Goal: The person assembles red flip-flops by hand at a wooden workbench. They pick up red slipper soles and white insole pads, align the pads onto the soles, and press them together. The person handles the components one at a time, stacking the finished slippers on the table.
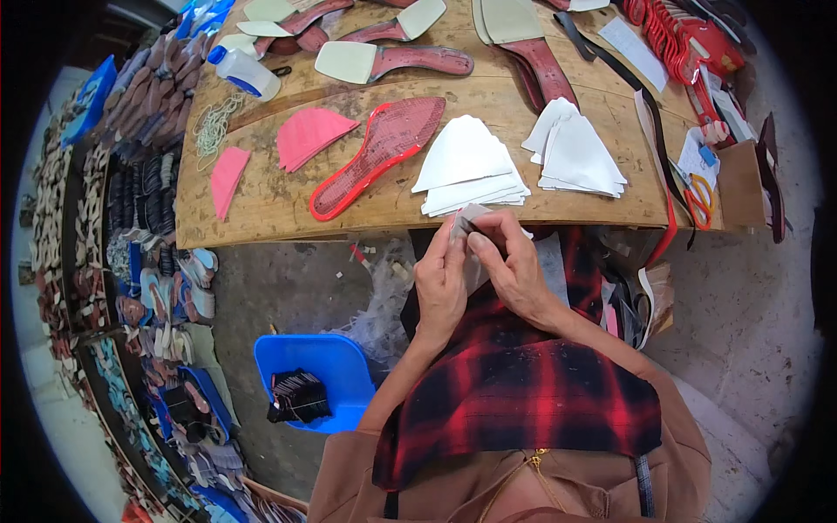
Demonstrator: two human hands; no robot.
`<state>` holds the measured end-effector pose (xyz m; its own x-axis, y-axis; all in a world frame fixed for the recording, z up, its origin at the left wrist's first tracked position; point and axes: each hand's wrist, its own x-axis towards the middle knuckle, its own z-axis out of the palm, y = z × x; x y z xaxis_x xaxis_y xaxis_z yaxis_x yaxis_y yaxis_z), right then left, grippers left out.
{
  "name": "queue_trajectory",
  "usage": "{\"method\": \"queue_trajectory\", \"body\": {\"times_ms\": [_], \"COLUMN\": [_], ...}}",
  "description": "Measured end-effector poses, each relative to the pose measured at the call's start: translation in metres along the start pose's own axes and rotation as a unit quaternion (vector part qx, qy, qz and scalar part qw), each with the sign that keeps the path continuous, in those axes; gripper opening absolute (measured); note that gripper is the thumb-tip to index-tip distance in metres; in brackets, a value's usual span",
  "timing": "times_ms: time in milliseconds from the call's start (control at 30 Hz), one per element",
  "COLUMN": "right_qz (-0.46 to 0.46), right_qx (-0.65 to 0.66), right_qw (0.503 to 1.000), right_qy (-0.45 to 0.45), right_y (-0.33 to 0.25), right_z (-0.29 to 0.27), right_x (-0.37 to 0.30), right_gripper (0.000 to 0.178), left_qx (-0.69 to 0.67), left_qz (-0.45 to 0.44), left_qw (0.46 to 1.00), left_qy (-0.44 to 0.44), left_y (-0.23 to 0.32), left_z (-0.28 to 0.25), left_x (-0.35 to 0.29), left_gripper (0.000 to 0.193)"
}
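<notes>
Held piece: thin greyish-white bit (472,212) up between the fingertips, just by the table (270,209) edge; its lower part is mostly hidden by the hands
Left hand: (441,283) thumb and fingers closed in a pinch on its left side; no real gap that I can see
Right hand: (521,277) thumb and forefinger pinching the other side, right beside the left hand
Feel: my guess is super light, bendy, maybe creases easily; can't tell how slippery
Where to grab: I'd go for opposite edges, soft fingertip pinch, no hard squeezing
Nearby: white stack (471,161) just beyond; red-edged sole (384,155) left of that
</notes>
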<state>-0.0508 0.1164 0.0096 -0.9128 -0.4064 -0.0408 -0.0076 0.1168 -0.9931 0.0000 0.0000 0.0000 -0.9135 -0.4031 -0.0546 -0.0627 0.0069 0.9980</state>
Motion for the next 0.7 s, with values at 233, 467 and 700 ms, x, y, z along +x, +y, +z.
{"method": "queue_trajectory", "body": {"times_ms": [233,467,700], "right_qz": [-0.060,0.032,0.007], "right_qx": [-0.050,0.006,0.062], "right_qw": [0.997,0.999,0.998], "right_qy": [0.023,0.009,0.024], "right_y": [0.004,0.013,-0.001], "right_z": [0.000,-0.004,-0.006], "right_x": [0.005,0.001,0.004], "right_gripper": [0.017,0.015,0.020], "left_qx": [0.097,0.114,0.101], "left_qz": [0.029,0.101,0.031], "left_qw": [0.995,0.988,0.994], "left_qy": [0.003,0.003,-0.008], "left_y": [-0.002,-0.013,0.000], "left_z": [0.002,0.004,-0.001], "left_x": [0.000,-0.003,-0.002], "left_gripper": [0.036,0.033,0.034]}}
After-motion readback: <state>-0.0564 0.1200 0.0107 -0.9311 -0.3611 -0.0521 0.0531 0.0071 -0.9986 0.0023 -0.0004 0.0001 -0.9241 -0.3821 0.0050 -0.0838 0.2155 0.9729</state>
